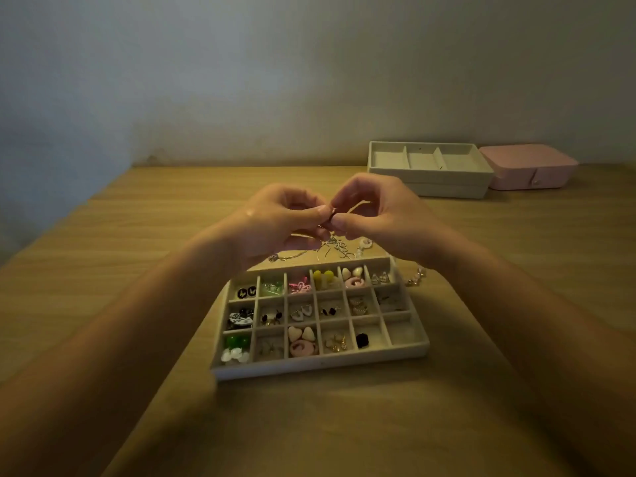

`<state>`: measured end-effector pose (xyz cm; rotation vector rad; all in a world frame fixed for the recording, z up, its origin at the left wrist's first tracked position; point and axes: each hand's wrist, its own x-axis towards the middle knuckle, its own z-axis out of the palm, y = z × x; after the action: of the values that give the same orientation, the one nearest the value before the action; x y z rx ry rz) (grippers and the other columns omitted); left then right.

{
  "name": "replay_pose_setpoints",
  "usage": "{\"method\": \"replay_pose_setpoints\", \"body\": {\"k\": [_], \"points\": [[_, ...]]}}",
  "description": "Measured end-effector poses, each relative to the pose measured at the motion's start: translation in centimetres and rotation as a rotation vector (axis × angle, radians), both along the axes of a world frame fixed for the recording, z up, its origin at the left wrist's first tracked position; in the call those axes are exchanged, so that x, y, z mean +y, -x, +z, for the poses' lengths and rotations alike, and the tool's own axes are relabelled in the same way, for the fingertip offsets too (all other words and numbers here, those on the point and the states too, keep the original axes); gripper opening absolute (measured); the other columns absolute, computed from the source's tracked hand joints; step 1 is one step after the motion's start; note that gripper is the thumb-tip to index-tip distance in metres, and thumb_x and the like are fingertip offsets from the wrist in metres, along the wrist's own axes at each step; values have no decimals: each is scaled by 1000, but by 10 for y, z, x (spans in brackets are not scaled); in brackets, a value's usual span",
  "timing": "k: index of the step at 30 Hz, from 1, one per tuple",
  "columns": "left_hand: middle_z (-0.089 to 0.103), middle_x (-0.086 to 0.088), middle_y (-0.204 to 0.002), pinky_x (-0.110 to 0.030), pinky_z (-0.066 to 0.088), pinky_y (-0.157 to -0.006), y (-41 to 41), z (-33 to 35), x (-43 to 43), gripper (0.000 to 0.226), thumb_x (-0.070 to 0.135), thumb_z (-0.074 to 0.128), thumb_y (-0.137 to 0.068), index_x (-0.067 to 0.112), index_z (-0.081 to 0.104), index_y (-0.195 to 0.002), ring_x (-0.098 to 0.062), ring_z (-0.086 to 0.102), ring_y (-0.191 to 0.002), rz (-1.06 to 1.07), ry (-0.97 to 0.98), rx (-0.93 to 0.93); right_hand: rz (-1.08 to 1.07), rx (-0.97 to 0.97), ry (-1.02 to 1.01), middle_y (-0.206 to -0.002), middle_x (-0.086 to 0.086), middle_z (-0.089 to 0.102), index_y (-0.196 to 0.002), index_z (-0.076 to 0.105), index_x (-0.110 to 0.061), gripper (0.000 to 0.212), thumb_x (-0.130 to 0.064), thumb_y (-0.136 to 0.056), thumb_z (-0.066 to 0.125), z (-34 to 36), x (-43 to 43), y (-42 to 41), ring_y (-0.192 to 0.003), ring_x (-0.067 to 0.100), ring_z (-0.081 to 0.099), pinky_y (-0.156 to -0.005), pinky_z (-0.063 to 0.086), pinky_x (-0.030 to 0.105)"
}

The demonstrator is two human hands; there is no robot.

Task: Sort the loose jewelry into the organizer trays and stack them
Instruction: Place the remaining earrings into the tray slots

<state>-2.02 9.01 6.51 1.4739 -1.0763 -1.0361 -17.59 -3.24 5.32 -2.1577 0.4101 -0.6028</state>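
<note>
A cream organizer tray (320, 368) with many small compartments lies in front of me, most of them holding earrings and charms. Its bottom right cell looks bare. Above its far edge my left hand (275, 225) and my right hand (382, 218) meet, both pinching one small dark piece of jewelry (332, 215) between thumbs and fingertips. Loose silver chains and earrings (330, 249) lie on the table just beyond the tray, partly hidden by my hands. A beaded piece (416, 277) lies at the tray's right corner.
At the back right, a cream tray (430, 173) with three long compartments sits stacked on another tray. A shut pink jewelry box (530, 170) stands beside it. The wooden table (137, 235) meets a wall at the back.
</note>
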Motion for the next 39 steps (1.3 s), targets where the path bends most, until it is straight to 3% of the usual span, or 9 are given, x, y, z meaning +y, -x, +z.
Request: {"method": "replay_pose_setpoints", "body": {"k": [4, 7, 13, 16, 22, 28, 34, 36, 39], "points": [[64, -10, -84, -19, 57, -61, 18, -5, 13, 16, 16, 62, -92, 3, 67, -98, -13, 61, -71, -124, 3, 344, -5, -116, -59, -90, 7, 73, -103, 68, -6, 18, -8, -88, 76, 3, 18, 22, -79, 18, 74, -70, 62, 28], [64, -8, -78, -18, 57, -57, 35, -8, 21, 18, 20, 62, -90, 3, 67, -94, -12, 62, -65, -74, 26, 418, -9, -172, -97, -85, 8, 74, -99, 70, -5, 12, -7, -88, 75, 2, 28, 38, -74, 19, 75, -67, 62, 27], [75, -14, -87, -22, 60, -65, 57, -26, 41, 26, 22, 73, -77, 6, 73, -98, -18, 71, -73, 105, 112, 111, 8, -108, -157, -83, 9, 76, -99, 75, -2, 12, -9, -89, 74, -10, 37, 58, -75, 23, 76, -66, 62, 30], [77, -11, -82, -22, 58, -60, 65, -34, 50, 25, 24, 73, -74, 9, 74, -94, -17, 72, -70, 118, 91, 10, 7, -19, -114, -80, 4, 76, -96, 77, -9, 9, -12, -87, 76, -15, 42, 64, -74, 19, 74, -66, 63, 30], [76, -9, -77, -22, 53, -55, 64, -35, 53, 2, 12, 73, -87, 12, 74, -88, -15, 70, -65, 120, 50, -137, 20, 72, -47, -79, 1, 76, -96, 79, -13, 8, -15, -91, 72, -16, 43, 67, -73, 14, 73, -67, 61, 25], [76, -1, -72, -19, 51, -54, 67, -33, 53, 6, 17, 75, -87, 20, 74, -83, -8, 68, -63, 79, 17, -345, 44, 226, 153, -78, -13, 71, -91, 79, -23, 4, -23, -87, 77, -7, 42, 62, -77, 2, 67, -62, 55, 16], [77, -5, -76, -27, 59, -60, 68, -38, 55, 8, 20, 75, -88, 13, 77, -90, -17, 70, -65, 36, -68, -323, 93, 362, 200, -79, -16, 65, -89, 77, -27, 3, -26, -89, 75, -6, 41, 65, -74, -10, 57, -59, 45, 9], [76, -3, -74, -29, 55, -57, 66, -41, 55, 9, 23, 71, -92, 16, 76, -91, -12, 64, -58, 47, -92, -425, 85, 423, 206, -80, -15, 63, -86, 75, -32, 4, -29, -89, 75, -10, 40, 66, -74, -10, 53, -59, 43, 11], [74, 0, -72, -30, 55, -69, 63, -43, 55, 9, 26, 70, -92, 20, 77, -90, -12, 67, -67, 52, -64, -564, 54, 487, 233, -80, -13, 62, -84, 75, -33, 6, -30, -90, 75, -15, 41, 66, -74, -4, 53, -59, 42, 13]]}}
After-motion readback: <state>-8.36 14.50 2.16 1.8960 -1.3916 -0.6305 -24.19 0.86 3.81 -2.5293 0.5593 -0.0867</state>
